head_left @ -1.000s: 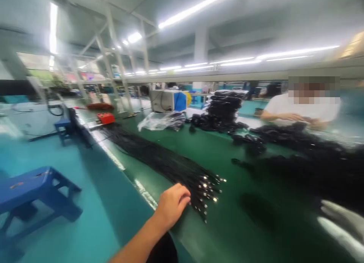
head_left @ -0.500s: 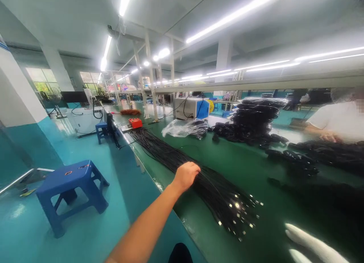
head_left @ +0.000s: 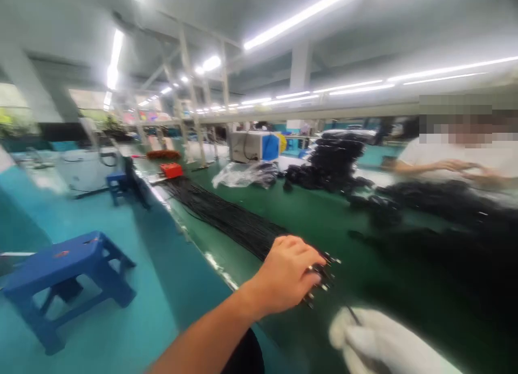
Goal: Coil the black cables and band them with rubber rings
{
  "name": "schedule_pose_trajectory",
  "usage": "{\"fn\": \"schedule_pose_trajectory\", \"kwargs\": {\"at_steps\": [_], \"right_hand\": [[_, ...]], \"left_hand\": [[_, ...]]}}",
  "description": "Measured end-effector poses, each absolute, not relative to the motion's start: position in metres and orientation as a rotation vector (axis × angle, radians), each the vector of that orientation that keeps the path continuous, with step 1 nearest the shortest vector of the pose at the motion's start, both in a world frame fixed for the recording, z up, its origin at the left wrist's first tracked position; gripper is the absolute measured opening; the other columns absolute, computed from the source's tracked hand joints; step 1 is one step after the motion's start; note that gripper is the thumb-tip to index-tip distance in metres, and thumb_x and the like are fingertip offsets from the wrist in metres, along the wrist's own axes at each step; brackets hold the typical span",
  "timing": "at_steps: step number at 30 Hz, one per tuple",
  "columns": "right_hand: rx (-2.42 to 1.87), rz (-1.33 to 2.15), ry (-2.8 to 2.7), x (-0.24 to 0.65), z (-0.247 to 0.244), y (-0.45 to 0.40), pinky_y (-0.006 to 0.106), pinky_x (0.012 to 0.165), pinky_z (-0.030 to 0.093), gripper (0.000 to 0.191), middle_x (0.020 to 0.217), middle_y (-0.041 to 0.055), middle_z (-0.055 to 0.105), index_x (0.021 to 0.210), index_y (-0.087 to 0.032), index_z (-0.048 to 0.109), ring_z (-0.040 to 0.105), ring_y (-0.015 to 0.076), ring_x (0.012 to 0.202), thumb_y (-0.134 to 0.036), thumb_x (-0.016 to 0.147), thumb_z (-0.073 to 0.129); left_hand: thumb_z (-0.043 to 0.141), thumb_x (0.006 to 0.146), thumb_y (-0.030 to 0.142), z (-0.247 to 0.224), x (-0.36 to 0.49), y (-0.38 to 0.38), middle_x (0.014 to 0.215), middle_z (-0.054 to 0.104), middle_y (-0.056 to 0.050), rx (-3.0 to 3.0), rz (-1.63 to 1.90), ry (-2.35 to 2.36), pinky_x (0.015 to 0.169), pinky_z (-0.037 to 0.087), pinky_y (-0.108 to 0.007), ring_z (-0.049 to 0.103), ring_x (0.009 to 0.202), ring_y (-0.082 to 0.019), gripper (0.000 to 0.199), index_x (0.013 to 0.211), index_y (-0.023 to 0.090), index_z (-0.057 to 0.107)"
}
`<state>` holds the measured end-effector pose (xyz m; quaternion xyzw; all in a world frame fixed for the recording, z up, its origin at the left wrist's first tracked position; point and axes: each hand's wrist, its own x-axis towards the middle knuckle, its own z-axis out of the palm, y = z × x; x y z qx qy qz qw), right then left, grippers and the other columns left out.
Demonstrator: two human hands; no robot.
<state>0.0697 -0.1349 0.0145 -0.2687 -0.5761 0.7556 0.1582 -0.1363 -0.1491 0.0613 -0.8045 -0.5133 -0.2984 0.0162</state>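
Note:
A long bundle of black cables (head_left: pixel 226 215) lies lengthwise along the green tabletop. My bare left hand (head_left: pixel 289 271) is closed over the bundle near its close end, and several small shiny connector tips stick out past my fingers. At the lower right, my right hand (head_left: pixel 372 336) wears a white glove and is curled shut. A thin dark strand, seemingly a cable, shows between the gloved fingers, though motion blurs it. The far end of the bundle lies by a red block (head_left: pixel 171 170).
Stacked black coiled cables (head_left: pixel 338 158) stand across the table, beside a clear plastic bag (head_left: pixel 243 175) and a grey-and-blue machine (head_left: pixel 259 146). A co-worker in a white top (head_left: pixel 429 153) sits opposite. On the floor at left is a blue stool (head_left: pixel 60 260).
My left hand has slid along the bundle toward its close end, now covering most tips. The gloved right hand has moved further into view and curled. The whole view has shifted.

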Motion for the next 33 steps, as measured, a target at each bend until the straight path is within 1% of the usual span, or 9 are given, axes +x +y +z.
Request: {"fn": "schedule_pose_trajectory", "kwargs": {"at_steps": [2, 4, 7, 10, 17, 20, 23, 30, 33], "right_hand": [[-0.523, 2.414, -1.445, 0.068, 0.018, -0.136, 0.014, 0.031, 0.029, 0.032, 0.062, 0.0067, 0.064, 0.09, -0.009, 0.061, 0.04, 0.0032, 0.03, -0.038, 0.085, 0.05], [-0.356, 2.585, -1.253, 0.065, 0.014, -0.129, 0.017, 0.029, 0.035, 0.034, 0.064, 0.0097, 0.067, 0.093, -0.007, 0.06, 0.054, 0.0117, 0.035, -0.037, 0.083, 0.051], [-0.191, 2.765, -0.986, 0.064, 0.0, -0.12, 0.032, 0.043, 0.053, 0.038, 0.078, 0.0141, 0.07, 0.102, -0.006, 0.057, 0.069, 0.0247, 0.06, -0.038, 0.085, 0.045], [-0.116, 2.841, -0.899, 0.066, -0.009, -0.118, 0.045, 0.056, 0.056, 0.041, 0.082, 0.0166, 0.069, 0.106, -0.004, 0.055, 0.07, 0.0283, 0.071, -0.037, 0.089, 0.036], [0.133, 2.755, -0.958, 0.076, -0.005, -0.115, 0.036, 0.046, 0.055, 0.037, 0.081, 0.0166, 0.071, 0.103, -0.003, 0.058, 0.07, 0.0269, 0.065, -0.033, 0.081, 0.056], [0.171, 2.531, -0.914, 0.088, 0.004, -0.109, 0.039, 0.048, 0.055, 0.036, 0.078, 0.0122, 0.071, 0.1, -0.01, 0.057, 0.069, 0.0258, 0.062, -0.04, 0.08, 0.058], [0.072, 2.292, -0.912, 0.105, 0.015, -0.104, 0.044, 0.052, 0.054, 0.033, 0.07, 0.005, 0.068, 0.094, -0.016, 0.055, 0.067, 0.0229, 0.06, -0.045, 0.079, 0.058], [0.056, 1.998, -0.693, 0.149, 0.05, -0.088, 0.027, 0.063, 0.049, 0.014, 0.065, -0.0058, 0.048, 0.08, -0.02, 0.05, 0.05, 0.008, 0.058, -0.032, 0.087, 0.053], [-0.031, 1.993, -0.723, 0.157, 0.055, -0.08, 0.033, 0.077, 0.05, 0.013, 0.07, -0.0055, 0.049, 0.093, -0.02, 0.053, 0.05, 0.0082, 0.062, -0.031, 0.092, 0.046]], "left_hand": [[0.058, 0.084, 0.026, 0.064, -0.122, -0.153, 0.095, 0.067, 0.001, -2.796, -0.815, -1.504, 0.094, 0.036, -0.032, 0.056, 0.096, -0.016, 0.014, 0.096, 0.024, 0.066], [0.055, 0.086, 0.024, 0.065, -0.116, -0.148, 0.085, 0.067, 0.002, -2.959, -0.761, -1.47, 0.09, 0.037, -0.029, 0.058, 0.087, -0.014, 0.014, 0.087, 0.023, 0.069], [0.052, 0.087, 0.022, 0.067, -0.114, -0.13, 0.081, 0.065, 0.002, -3.095, -0.81, -1.46, 0.088, 0.037, -0.027, 0.057, 0.085, -0.013, 0.018, 0.082, 0.023, 0.07], [0.051, 0.087, 0.021, 0.073, -0.112, -0.116, 0.083, 0.066, 0.002, -3.126, -0.792, -1.483, 0.089, 0.037, -0.027, 0.057, 0.086, -0.014, 0.019, 0.083, 0.023, 0.07], [0.046, 0.09, 0.025, 0.06, -0.095, -0.105, 0.09, 0.067, 0.001, -3.041, -0.747, -1.421, 0.089, 0.037, -0.028, 0.058, 0.09, -0.015, 0.023, 0.09, 0.024, 0.069], [0.04, 0.092, 0.024, 0.035, -0.116, -0.09, 0.097, 0.067, -0.001, -2.82, -0.718, -1.491, 0.088, 0.038, -0.03, 0.057, 0.096, -0.017, 0.027, 0.101, 0.024, 0.065], [0.037, 0.092, 0.027, 0.019, -0.146, -0.076, 0.097, 0.068, -0.004, -2.475, -0.642, -1.693, 0.09, 0.039, -0.035, 0.059, 0.096, -0.02, 0.029, 0.097, 0.021, 0.065], [0.039, 0.089, 0.021, 0.01, -0.105, -0.143, 0.076, 0.066, 0.001, -2.548, -0.508, -1.509, 0.06, 0.043, -0.025, 0.06, 0.064, -0.015, 0.024, 0.087, 0.026, 0.063], [0.044, 0.086, 0.022, -0.005, -0.078, -0.177, 0.063, 0.061, 0.001, -2.542, -0.514, -1.146, 0.053, 0.04, -0.028, 0.057, 0.055, -0.016, 0.018, 0.076, 0.024, 0.059]]}}
